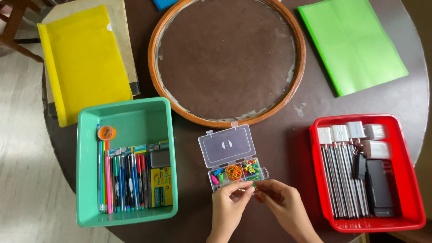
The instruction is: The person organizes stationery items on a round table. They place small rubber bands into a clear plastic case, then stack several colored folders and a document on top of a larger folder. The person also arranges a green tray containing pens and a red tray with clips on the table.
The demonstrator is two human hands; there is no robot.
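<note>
A small clear plastic organiser box point(227, 146) lies open on the round dark table, its lid tipped back. Its compartments hold pink and blue bits, orange rubber bands point(234, 171) and coloured push pins point(251, 167). My left hand point(229, 206) and my right hand point(281, 204) meet at the box's near right corner. Their fingertips pinch a tiny green piece point(254, 185) between them; which hand grips it I cannot tell.
A green bin point(126, 117) with pens, markers and a yellow packet sits at left. A red tray point(405, 180) with chargers and dark devices sits at right. A wooden ring point(227, 60) lies behind, with a yellow folder point(83, 58) and a green folder point(353, 42).
</note>
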